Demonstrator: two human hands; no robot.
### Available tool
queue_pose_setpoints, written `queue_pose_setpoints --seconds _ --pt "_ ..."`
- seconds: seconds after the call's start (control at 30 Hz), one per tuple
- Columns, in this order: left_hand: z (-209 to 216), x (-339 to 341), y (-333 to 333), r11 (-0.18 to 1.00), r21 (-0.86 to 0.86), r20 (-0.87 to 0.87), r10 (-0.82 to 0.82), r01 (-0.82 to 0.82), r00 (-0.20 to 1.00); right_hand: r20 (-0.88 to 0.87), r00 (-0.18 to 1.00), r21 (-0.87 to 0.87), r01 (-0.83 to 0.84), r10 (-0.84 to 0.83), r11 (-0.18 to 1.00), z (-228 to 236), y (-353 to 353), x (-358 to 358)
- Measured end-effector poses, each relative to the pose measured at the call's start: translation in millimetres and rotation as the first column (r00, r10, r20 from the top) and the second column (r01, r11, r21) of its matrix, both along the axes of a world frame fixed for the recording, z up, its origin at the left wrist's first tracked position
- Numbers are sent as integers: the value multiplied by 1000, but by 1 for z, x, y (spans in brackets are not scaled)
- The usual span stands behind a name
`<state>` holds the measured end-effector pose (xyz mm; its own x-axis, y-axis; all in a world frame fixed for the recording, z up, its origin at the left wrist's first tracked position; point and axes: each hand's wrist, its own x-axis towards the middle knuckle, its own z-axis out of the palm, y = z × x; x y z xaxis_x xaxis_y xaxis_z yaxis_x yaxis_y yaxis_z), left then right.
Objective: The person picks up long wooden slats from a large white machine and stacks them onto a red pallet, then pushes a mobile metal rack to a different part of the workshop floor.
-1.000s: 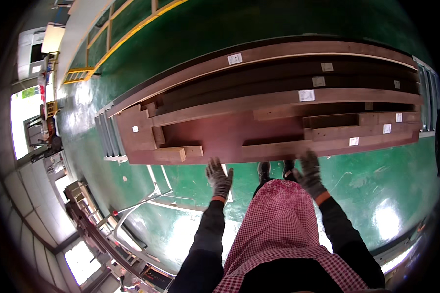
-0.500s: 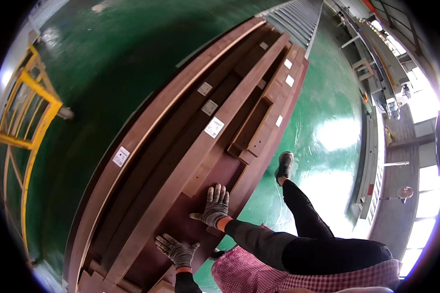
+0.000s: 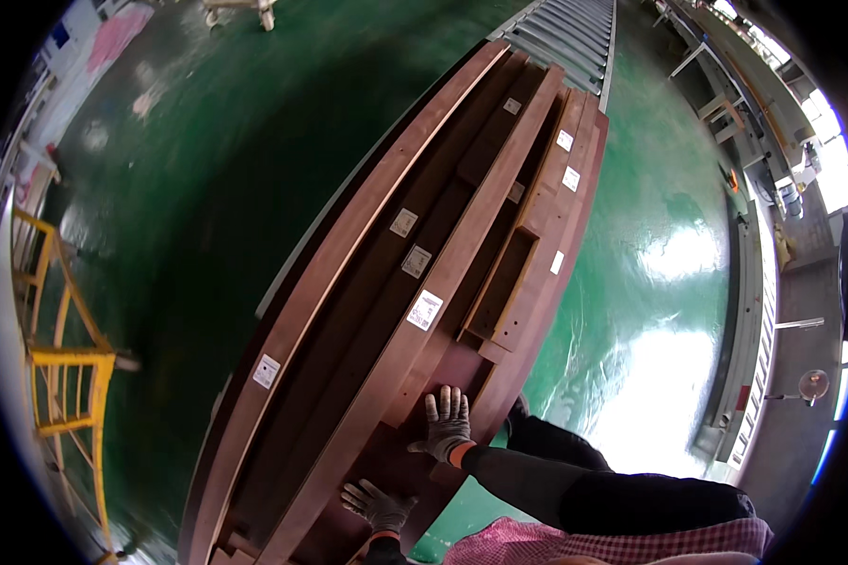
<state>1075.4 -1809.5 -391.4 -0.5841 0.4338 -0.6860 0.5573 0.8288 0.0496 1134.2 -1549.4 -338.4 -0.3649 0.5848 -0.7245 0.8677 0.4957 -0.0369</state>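
Observation:
Both my hands wear grey knit gloves and press on a wide, flat dark red-brown panel (image 3: 372,461). My left hand (image 3: 379,508) rests palm down with fingers spread, nothing gripped. Farther along, my right hand (image 3: 446,428) also lies open on the panel, close to its right edge. Beside them a long brown wooden beam (image 3: 386,381) with a white label (image 3: 425,309) runs lengthwise over the stack. A narrow open wooden frame piece (image 3: 505,301) lies beyond my right hand. A long brown board (image 3: 325,282) stands along the left edge.
The stack lies in line with a metal roller conveyor (image 3: 561,42) at its far end. A yellow metal frame (image 3: 71,356) stands at left on the green floor (image 3: 174,235). Long machinery with a pale rail (image 3: 749,330) lines the right side.
My view has turned, so the stack and yellow frame appear shifted. Both hands stay flat on the same panel. My outstretched leg has come in closer, its shoe now mostly hidden behind the stack.

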Motion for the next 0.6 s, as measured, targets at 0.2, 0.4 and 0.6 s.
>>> queue_pose_setpoints --seconds 0.2,0.4,0.6 --pt "44 -14 47 997 10 28 -82 82 996 16 1000 -36 -25 25 999 16 50 -3" --pt "38 -56 293 984 -101 141 -130 145 981 -251 960 165 -88 128 982 66 200 -10" --pt "7 -48 592 986 -25 92 -159 162 983 -719 582 120 642 -380 757 191 107 101"
